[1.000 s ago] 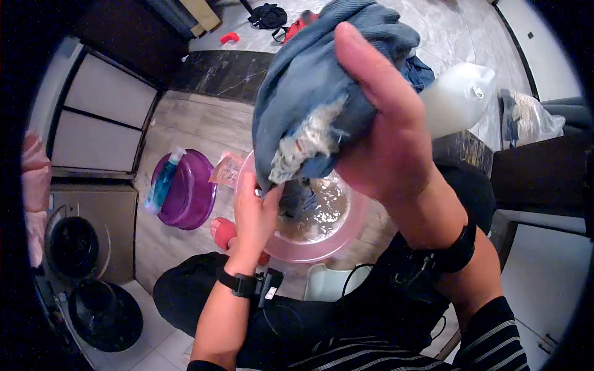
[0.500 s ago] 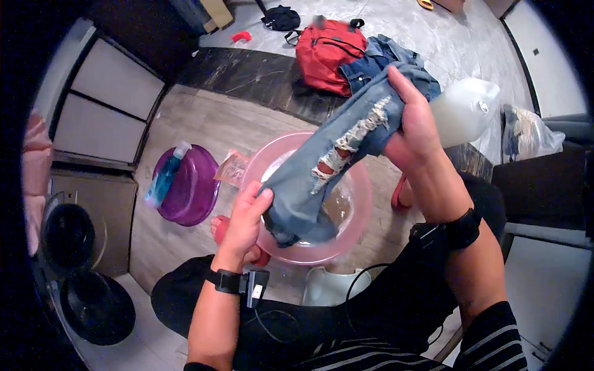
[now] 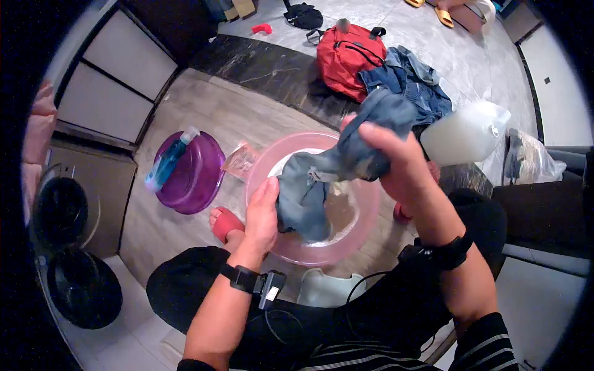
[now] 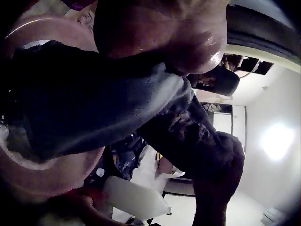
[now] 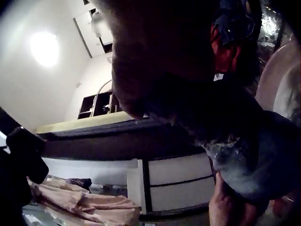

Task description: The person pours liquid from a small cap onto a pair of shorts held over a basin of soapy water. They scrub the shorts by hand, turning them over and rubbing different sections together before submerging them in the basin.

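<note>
Two hands, one ripped denim garment (image 3: 303,207), two basins, pink (image 3: 369,213) and purple (image 3: 207,176), one blue bottle (image 3: 168,159), one red bag (image 3: 340,68) and one white jug (image 3: 464,134). The garment hangs over the pink basin, between the two grips: the left grip (image 3: 262,216) holds its near end, the right grip (image 3: 402,154) a bunched, raised part. Half a second ago it was stretched out, its frayed rip facing up; now it sags, twisted, with little of that rip showing in the head view.
</note>
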A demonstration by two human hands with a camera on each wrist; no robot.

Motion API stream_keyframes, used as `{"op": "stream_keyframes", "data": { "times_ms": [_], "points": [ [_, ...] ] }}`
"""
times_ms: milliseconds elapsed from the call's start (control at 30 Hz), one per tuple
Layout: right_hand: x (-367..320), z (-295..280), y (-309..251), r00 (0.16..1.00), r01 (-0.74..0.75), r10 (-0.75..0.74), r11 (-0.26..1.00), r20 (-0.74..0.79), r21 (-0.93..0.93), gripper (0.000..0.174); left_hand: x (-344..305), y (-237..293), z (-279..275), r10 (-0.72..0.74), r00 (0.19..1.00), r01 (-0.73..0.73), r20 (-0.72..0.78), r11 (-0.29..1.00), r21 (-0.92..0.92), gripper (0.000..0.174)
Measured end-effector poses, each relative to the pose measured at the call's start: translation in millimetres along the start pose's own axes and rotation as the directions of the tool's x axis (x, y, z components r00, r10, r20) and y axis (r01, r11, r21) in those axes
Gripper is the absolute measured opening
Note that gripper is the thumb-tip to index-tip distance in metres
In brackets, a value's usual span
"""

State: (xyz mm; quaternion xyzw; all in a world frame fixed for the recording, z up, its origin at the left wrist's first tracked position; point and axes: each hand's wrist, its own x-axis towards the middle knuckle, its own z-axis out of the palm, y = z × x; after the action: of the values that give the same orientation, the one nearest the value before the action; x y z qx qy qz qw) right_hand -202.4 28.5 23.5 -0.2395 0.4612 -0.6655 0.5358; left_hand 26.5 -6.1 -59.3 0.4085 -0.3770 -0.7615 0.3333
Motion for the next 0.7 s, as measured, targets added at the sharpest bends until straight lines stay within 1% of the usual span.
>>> {"op": "stream_keyframes", "data": {
  "times_ms": [33, 67, 100, 133, 167, 200, 233, 267, 333, 367, 433, 467, 500, 533, 600, 633, 667, 700],
  "points": [
    [-4, 1, 3, 0.999, -0.013, 0.018, 0.994, 0.042, -0.109, 0.029, -1, 3, 4, 0.002, 1.0, -0.002, -0.011, 1.0, -0.013, 0.035],
    [-9, 4, 8, 0.996, -0.076, 0.084, 0.974, 0.027, -0.215, 0.033, -1, 4, 7, -0.004, 1.0, 0.003, -0.016, 0.999, -0.032, 0.037],
    [-10, 7, 17, 0.995, -0.016, 0.042, 0.959, 0.087, -0.282, 0.037, 0, 4, 9, -0.009, 1.0, 0.008, -0.021, 0.999, -0.051, 0.038],
    [-16, 15, 17, 0.989, -0.042, 0.092, 0.928, 0.12, -0.369, 0.043, 1, 5, 12, -0.014, 1.0, 0.013, -0.026, 0.998, -0.069, 0.039],
    [-14, 8, 31, 0.983, 0.032, 0.076, 0.828, 0.169, -0.559, 0.05, 2, 7, 15, -0.058, 0.998, 0.054, -0.023, 0.989, -0.14, 0.041],
    [-25, 19, 40, 0.979, -0.052, 0.126, 0.914, 0.16, -0.402, 0.058, 3, 10, 19, -0.1, 0.995, 0.095, -0.017, 0.973, -0.21, 0.042],
    [-30, 21, 60, 0.986, 0.025, 0.059, 0.874, 0.159, -0.484, 0.061, 3, 13, 22, -0.142, 0.99, 0.135, -0.007, 0.951, -0.277, 0.044],
    [-34, 22, 77, 0.987, 0.098, -0.007, 0.821, 0.162, -0.562, 0.064, 1, 17, 25, -0.155, 0.988, 0.147, -0.011, 0.956, -0.256, 0.045],
    [-43, 33, 75, 0.954, 0.272, -0.117, 0.727, 0.277, -0.63, 0.053, -3, 23, 29, -0.18, 0.983, 0.171, -0.022, 0.962, -0.214, 0.047],
    [-46, 39, 73, 0.926, 0.356, -0.163, 0.669, 0.339, -0.652, 0.048, 0, 19, 26, -0.152, 0.987, 0.159, 0.047, 0.952, -0.262, 0.048],
    [-55, 49, 76, 0.885, 0.464, -0.304, 0.539, 0.352, -0.703, 0.046, 3, 14, 21, -0.193, 0.941, 0.299, 0.278, 0.86, -0.414, 0.049],
    [-57, 54, 77, 0.855, 0.509, -0.373, 0.463, 0.361, -0.725, 0.046, 3, 13, 20, -0.193, 0.899, 0.377, 0.394, 0.799, -0.469, 0.05],
    [-58, 55, 81, 0.836, 0.524, -0.429, 0.436, 0.342, -0.732, 0.043, -5, 20, 35, -0.157, 0.942, 0.294, 0.297, 0.812, -0.503, 0.048],
    [-55, 54, 84, 0.878, 0.456, -0.395, 0.511, 0.273, -0.729, 0.041, -9, 20, 45, -0.207, 0.964, 0.26, 0.167, 0.86, -0.438, 0.045],
    [-45, 53, 82, 0.942, 0.311, -0.306, 0.644, 0.138, -0.699, 0.037, -14, 19, 57, -0.257, 0.96, 0.217, -0.109, 0.933, -0.286, 0.04],
    [-39, 55, 76, 0.975, 0.174, -0.223, 0.699, 0.02, -0.694, 0.035, -5, 10, 50, -0.261, 0.962, 0.237, -0.074, 0.941, -0.24, 0.034],
    [-31, 57, 70, 0.986, 0.038, -0.137, 0.74, -0.094, -0.672, 0.032, -2, 8, 50, -0.233, 0.968, 0.21, -0.088, 0.953, -0.219, 0.033],
    [-24, 58, 64, 0.977, -0.102, -0.042, 0.768, -0.209, -0.632, 0.031, -1, 11, 55, -0.209, 0.973, 0.187, -0.102, 0.962, -0.197, 0.033]
  ]
}}
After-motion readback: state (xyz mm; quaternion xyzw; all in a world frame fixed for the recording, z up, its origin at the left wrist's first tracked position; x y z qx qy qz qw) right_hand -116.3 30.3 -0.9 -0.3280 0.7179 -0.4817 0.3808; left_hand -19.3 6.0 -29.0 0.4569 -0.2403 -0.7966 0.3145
